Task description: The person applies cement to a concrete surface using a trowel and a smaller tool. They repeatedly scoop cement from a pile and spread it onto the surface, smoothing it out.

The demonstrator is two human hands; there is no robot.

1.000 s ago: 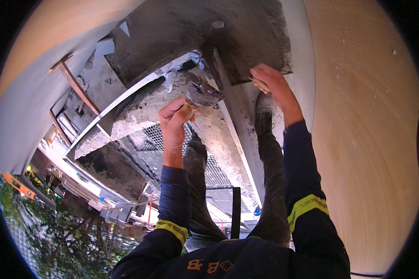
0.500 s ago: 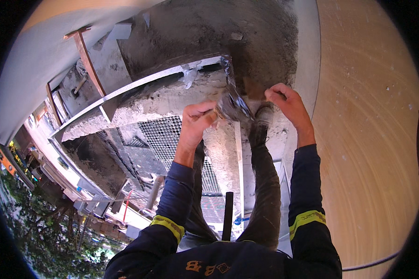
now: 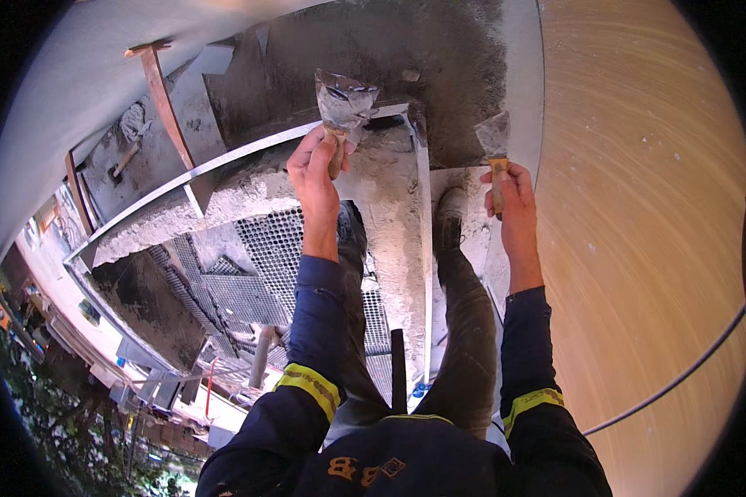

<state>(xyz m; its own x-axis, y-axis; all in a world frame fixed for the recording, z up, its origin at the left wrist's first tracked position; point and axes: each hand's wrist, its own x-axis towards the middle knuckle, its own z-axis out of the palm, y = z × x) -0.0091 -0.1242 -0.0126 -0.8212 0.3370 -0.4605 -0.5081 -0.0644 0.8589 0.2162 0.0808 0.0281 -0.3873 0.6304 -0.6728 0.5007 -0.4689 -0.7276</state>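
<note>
My left hand [image 3: 317,170] grips the wooden handle of a wide putty knife [image 3: 344,99]. Grey residue coats its blade, which points away from me above the corner of a pale board edging [image 3: 269,141]. Over on the right, my right hand [image 3: 515,199] is closed around a smaller putty knife [image 3: 494,132] with a light handle. That blade also points away, near the border of the dark, rough surface [image 3: 464,83]. The two tools are apart.
Below left lies a black perforated grid [image 3: 269,248] inside a rough concrete edge [image 3: 389,207]. A reddish wooden brace [image 3: 167,108] leans at the far left. Along the right stands a large smooth wooden panel [image 3: 638,207]. My shoe [image 3: 450,215] is by the board.
My left hand has moved away from me and leftward, turning its putty knife from pointing right to pointing away. My right hand has dropped slightly nearer, and its blade now points away too.
</note>
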